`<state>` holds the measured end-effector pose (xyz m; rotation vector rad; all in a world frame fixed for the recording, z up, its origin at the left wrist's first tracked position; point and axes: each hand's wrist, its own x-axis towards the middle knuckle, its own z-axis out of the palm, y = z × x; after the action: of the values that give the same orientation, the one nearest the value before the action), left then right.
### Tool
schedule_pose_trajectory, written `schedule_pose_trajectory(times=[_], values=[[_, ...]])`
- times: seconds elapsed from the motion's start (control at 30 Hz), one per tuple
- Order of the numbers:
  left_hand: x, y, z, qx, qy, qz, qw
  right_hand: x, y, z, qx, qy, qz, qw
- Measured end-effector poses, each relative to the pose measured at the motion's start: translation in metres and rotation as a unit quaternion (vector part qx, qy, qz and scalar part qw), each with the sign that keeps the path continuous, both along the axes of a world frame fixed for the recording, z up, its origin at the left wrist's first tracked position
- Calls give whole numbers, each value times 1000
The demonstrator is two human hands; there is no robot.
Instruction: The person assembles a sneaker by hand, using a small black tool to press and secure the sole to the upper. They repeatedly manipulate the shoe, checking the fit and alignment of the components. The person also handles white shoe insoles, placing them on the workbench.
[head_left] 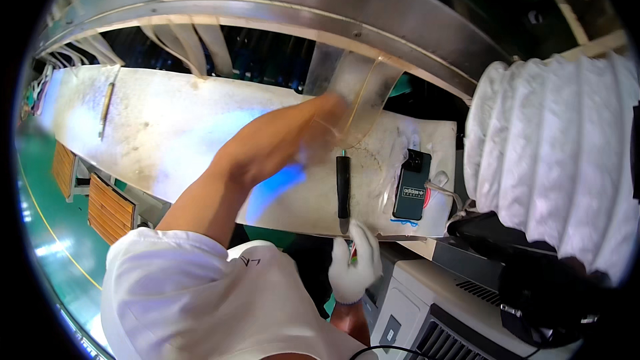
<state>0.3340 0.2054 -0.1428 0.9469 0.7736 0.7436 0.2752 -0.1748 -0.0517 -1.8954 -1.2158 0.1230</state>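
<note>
Your gloved right hand gripped the near end of the black-handled tool — long axis pointing away toward the clear shield — while your bare left hand, grip unreadable, reached nearest that shield.

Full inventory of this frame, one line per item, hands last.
Workbench: one, whitish and stained, across the centre.
Clear curved shield: one, transparent, above the bench.
Black-handled tool: one, lying on the bench, near edge.
Phone: one, black, bench's right end.
Ribbed duct: one, white, right side.
Metal rail: one, silver, along the top.
Grey machine: one, lower right.
Left hand: bare, blurred, reaching under the shield.
Right hand: white glove, at the bench edge below the tool.
</note>
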Motion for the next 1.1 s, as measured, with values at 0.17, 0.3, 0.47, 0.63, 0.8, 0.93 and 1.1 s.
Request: schedule_pose_trajectory(times=[0.17,0.3,0.47,0.63,0.8,0.93,1.1], values=[[-176,-61,55,-158,-220,35,962,5,33,-31,-76,-206,17,975],[-304,-143,75,-246,-264,40,932,36,47,-80,-45,-246,18,968],[-377,-178,78,-304,33,43,951,40,79,-55,-73,-164,26,983],[-362,-147,181,453,431,75,777,39,77,-74,-28,-152,28,988],[-150,-48,314,723,208,-79,654,50,71,-76,-43,-145,18,988],[17,9,379,696,313,-208,611,47,75,-73,-36,-184,20,982],[185,33,371,730,283,-288,552,40,85,-48,-37,-174,18,984]])
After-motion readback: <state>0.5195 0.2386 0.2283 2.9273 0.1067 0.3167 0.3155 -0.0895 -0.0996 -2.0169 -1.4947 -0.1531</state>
